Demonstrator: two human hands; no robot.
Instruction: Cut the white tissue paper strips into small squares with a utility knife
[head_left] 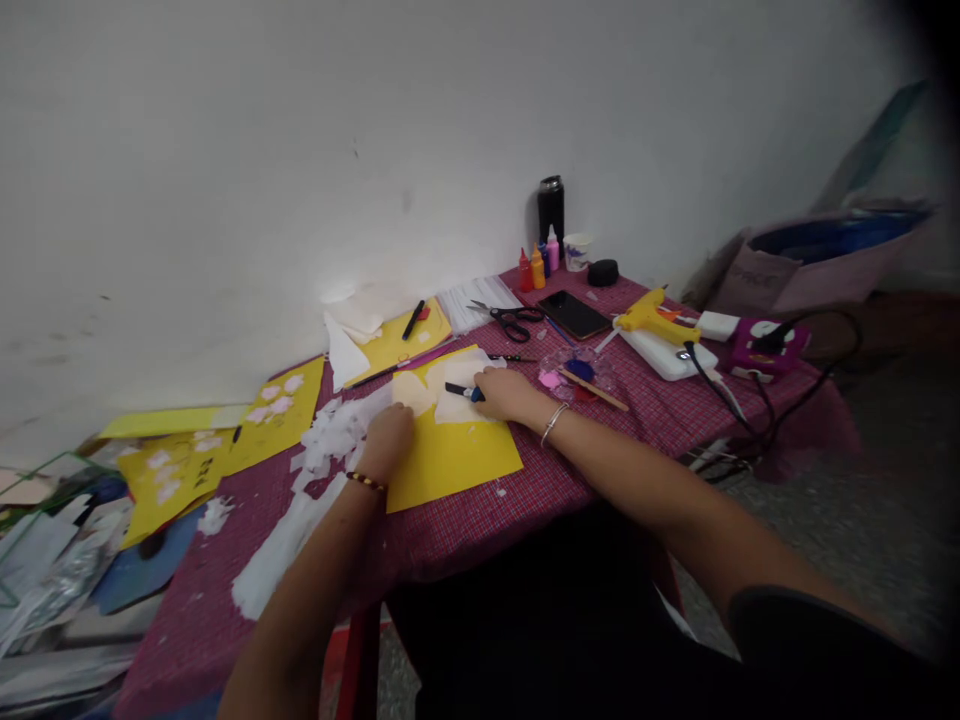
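My right hand (pixel 500 393) is closed around a utility knife (pixel 459 390) with a dark blade and a blue part by my fingers. The knife points left across a white sheet of paper (pixel 454 407), which lies on a large yellow sheet (pixel 450 460). My left hand (pixel 390 437) is at the yellow sheet's left edge, fingers drawn together on a cream paper piece (pixel 412 393); its fingertips are only partly visible. Beside it lies a heap of white paper scraps (pixel 330 437), with a larger white strip (pixel 281 550) running toward the table's front.
Scissors (pixel 514 318), a phone (pixel 574 314), a paint palette (pixel 559 368) and a wooden stick (pixel 596 390) lie around the work. A yellow glue gun (pixel 652 318) with cords sits right. Paint bottles (pixel 538 268) and a black flask (pixel 551 212) stand at the back; decorated yellow sheets (pixel 277 415) lie left.
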